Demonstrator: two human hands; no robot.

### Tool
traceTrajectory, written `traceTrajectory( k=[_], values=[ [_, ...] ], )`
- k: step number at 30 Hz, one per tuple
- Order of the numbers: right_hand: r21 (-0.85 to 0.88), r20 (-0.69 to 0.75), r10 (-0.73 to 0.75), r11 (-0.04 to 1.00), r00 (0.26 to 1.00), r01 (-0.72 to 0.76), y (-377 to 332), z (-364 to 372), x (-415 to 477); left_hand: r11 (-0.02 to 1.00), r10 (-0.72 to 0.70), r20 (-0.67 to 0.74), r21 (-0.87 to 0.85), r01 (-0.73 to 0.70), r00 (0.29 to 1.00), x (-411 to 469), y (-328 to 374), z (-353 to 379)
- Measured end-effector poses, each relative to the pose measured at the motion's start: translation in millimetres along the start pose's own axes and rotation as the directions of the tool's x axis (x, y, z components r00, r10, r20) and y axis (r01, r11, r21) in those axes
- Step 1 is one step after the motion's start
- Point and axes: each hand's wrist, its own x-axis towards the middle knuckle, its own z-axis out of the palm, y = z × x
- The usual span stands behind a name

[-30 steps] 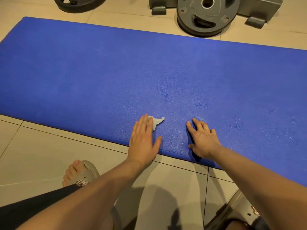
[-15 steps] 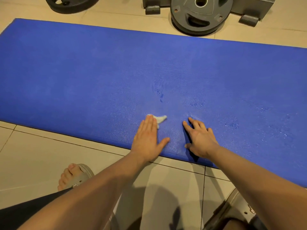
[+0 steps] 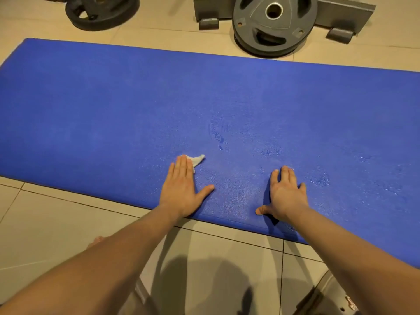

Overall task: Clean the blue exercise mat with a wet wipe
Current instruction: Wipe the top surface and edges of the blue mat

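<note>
The left hand (image 3: 181,189) is laid flat on the mat (image 3: 109,105), fingers straight, and the wipe (image 3: 197,160) is pressed beneath its fingertips, one corner showing just beyond them. The right hand (image 3: 286,196) is spread flat on the mat near its front edge, with nothing grasped. Damp speckles are seen between the hands, ahead of them and past the right hand, so that stretch is judged wiped. The matte area well left of the left hand is judged undone. Counted: one mat, one wipe, two hands, and two plates in all, one weight plate (image 3: 102,10) far beyond the left hand and another weight plate (image 3: 272,26) far beyond the right hand, plus one grey frame (image 3: 341,15).
</note>
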Motion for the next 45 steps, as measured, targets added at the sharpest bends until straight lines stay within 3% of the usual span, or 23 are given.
traceTrajectory(
  k=[2, 5, 7, 10, 14, 16, 18, 22, 26, 28, 31, 35, 37, 40, 43, 45],
  values=[
    [-0.013, -0.003, 0.006, 1.000, 1.000, -0.006, -3, -2, 1, 0.990, 0.046, -0.019, -0.132, -0.048, 0.999, -4, 28, 2],
    [-0.032, -0.003, 0.010, 0.999, 1.000, -0.010, -5, -5, 4, 0.932, 0.250, -0.009, -0.270, -0.243, 0.968, -16, 86, 9],
    [-0.037, -0.003, 0.010, 0.999, 1.000, -0.010, -5, -6, 4, 0.923, 0.362, 0.036, -0.152, -0.353, 0.931, -19, 100, 11],
    [-0.037, 0.013, 0.005, 0.999, 1.000, -0.004, -3, -7, 4, 0.895, 0.442, 0.034, 0.057, -0.443, 0.896, -2, 64, 10],
    [-0.037, 0.022, -0.001, 0.999, 1.000, 0.002, -3, -6, 5, 0.981, 0.195, -0.084, 0.005, -0.195, 0.977, 30, -17, -11],
    [-0.044, 0.024, 0.003, 0.999, 1.000, -0.002, -4, -8, 5, 0.999, 0.021, -0.035, 0.036, -0.020, 0.999, 40, -29, -15],
    [-0.051, 0.017, 0.015, 0.999, 1.000, -0.015, -8, -10, 6, 1.000, -0.017, -0.012, 0.025, 0.018, 1.000, 43, -10, -10],
    [-0.044, -0.046, 0.010, 0.999, 0.999, -0.012, -7, -10, 7, 0.946, 0.317, 0.051, -0.091, -0.312, 0.947, 18, 67, 4],
    [-0.031, 0.013, 0.040, 0.999, 0.999, -0.039, 2, -14, 12, 0.860, 0.503, 0.077, 0.051, -0.508, 0.861, 13, 67, 2],
    [-0.035, 0.051, 0.038, 0.999, 0.998, -0.037, 1, -18, 17, 0.890, 0.447, 0.021, 0.088, -0.447, 0.894, 29, 35, -8],
    [-0.042, 0.090, 0.031, 0.999, 0.995, -0.027, -1, -19, 20, 0.979, 0.206, -0.061, 0.023, -0.205, 0.977, 58, -23, -20],
    [-0.043, 0.113, 0.035, 0.999, 0.993, -0.031, -2, -21, 22, 0.997, -0.045, 0.030, -0.062, 0.047, 0.999, 76, -14, -18],
    [-0.039, 0.121, 0.040, 0.999, 0.992, -0.035, -4, -23, 23, 0.989, 0.049, -0.026, -0.137, -0.052, 0.998, 68, 22, -15],
    [-0.033, 0.148, 0.046, 0.999, 0.988, -0.041, -5, -25, 23, 0.915, 0.349, -0.031, -0.203, -0.348, 0.937, 43, 74, -9],
    [-0.039, 0.161, 0.047, 0.998, 0.986, -0.042, -4, -26, 23, 0.873, 0.488, 0.106, -0.023, -0.488, 0.867, 35, 76, -3],
    [-0.038, 0.162, 0.045, 0.999, 0.986, -0.039, -4, -27, 23, 0.833, 0.547, 0.058, 0.059, -0.550, 0.835, 49, 46, -11]
  ],
)
